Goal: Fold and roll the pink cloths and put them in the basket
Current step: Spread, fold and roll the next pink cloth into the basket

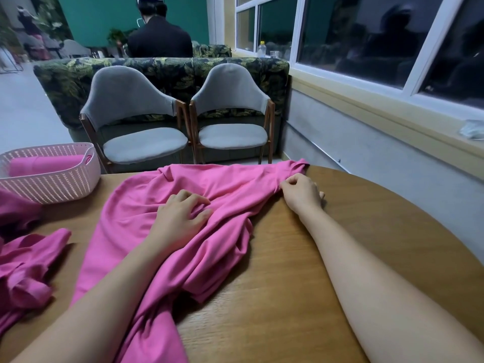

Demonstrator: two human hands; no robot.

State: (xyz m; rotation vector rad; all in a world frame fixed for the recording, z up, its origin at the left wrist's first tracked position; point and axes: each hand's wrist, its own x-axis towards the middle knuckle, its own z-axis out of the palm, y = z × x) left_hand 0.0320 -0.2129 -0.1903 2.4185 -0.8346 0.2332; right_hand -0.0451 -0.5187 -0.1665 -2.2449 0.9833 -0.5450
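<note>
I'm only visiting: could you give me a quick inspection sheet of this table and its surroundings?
Surface: wooden table, bare at right.
Job's things: big pink cloth rumpled across the middle; crumpled cloths at left; pink basket far left, holding one rolled cloth.
Clutter: nothing seen.
Hands: left hand lies on the big pink cloth, fingers bent over a fold; right hand pinches its far edge.
Cables: nothing seen.
Surroundings: two grey chairs, patterned sofa, window at right, person seated beyond, back turned.

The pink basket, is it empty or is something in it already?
Not empty: a rolled pink cloth lies inside the basket.
</note>
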